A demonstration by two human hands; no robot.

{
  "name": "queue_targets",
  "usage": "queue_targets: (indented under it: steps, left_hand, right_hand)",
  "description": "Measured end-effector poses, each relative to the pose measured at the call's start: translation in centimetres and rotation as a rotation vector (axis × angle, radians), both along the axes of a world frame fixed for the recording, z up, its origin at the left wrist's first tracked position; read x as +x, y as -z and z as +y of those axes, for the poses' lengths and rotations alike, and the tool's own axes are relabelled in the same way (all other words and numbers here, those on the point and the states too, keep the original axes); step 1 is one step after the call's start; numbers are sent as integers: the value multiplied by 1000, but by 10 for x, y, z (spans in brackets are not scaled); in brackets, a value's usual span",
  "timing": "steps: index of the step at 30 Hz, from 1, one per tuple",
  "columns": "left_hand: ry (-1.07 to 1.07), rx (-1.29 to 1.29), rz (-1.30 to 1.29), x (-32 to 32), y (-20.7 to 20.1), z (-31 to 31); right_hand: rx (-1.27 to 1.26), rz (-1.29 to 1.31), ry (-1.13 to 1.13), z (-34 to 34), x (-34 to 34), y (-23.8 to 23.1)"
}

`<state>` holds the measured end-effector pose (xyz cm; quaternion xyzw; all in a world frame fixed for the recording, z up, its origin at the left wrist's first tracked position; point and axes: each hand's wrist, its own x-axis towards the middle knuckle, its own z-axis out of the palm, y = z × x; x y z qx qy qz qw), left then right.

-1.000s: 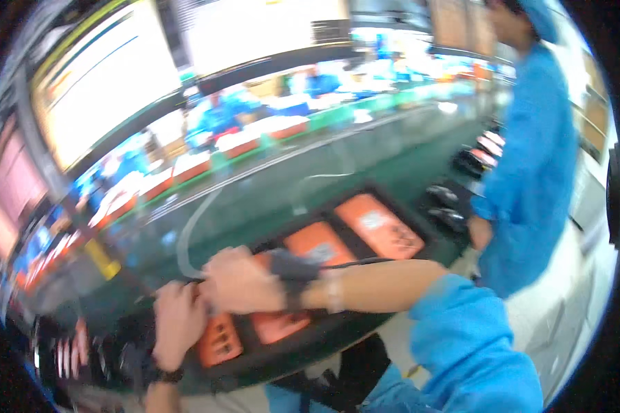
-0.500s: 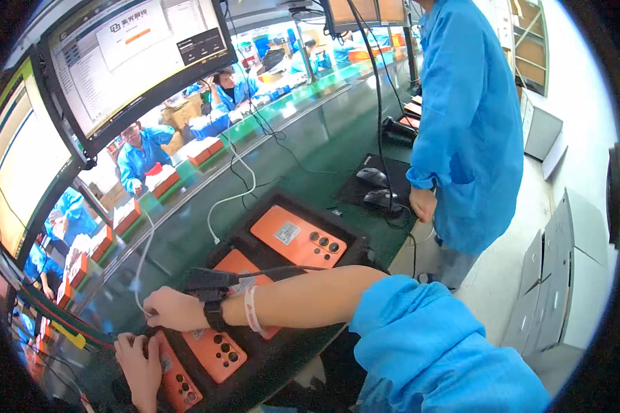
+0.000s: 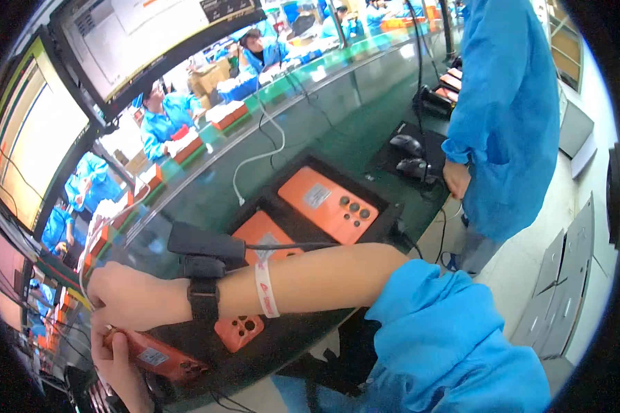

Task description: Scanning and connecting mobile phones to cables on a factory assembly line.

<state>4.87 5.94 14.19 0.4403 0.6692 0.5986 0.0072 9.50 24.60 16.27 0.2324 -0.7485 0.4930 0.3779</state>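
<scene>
My left hand (image 3: pixel 114 354) is closed round an orange phone (image 3: pixel 155 356) at the lower left, thumb on its back and fingers along its edge. The phone lies back up, with a white label and dark camera rings. Over its far end reaches my right hand (image 3: pixel 134 294), fingers curled and mostly hidden. A white cable (image 3: pixel 85 272) runs down to these fingers; its plug is out of sight. Partly under my right forearm lie a second orange phone (image 3: pixel 238 332) and a third (image 3: pixel 260 233). Another orange phone (image 3: pixel 329 203) rests in a black tray (image 3: pixel 386 219).
A loose white cable (image 3: pixel 238 186) ends beside the tray. Two black mice (image 3: pixel 413 165) sit on a dark mat. Two monitors stand at the left (image 3: pixel 31 148) and upper left (image 3: pixel 138 38). A co-worker in blue (image 3: pixel 506 117) stands at the right; others sit across the green bench (image 3: pixel 303 138).
The left hand has closed round the leftmost phone and tilted it up somewhat. The right hand has moved left and down to that phone's end with the cable. The view has shifted.
</scene>
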Motion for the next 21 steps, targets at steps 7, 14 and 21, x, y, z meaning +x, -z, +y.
queue_targets:
  steps: [7, 14, 21]
  left_hand:
    - [-144, 105, 5, 20, 9, -9]
    - [-138, 81, 20, 20, 7, -17]
    - [-108, 16, 213, -1, 12, -8]
  right_hand:
    - [227, 7, 76, -16, 11, -16]
    - [425, -82, 96, -24, 25, -29]
    - [373, -280, 134, -18, 26, -24]
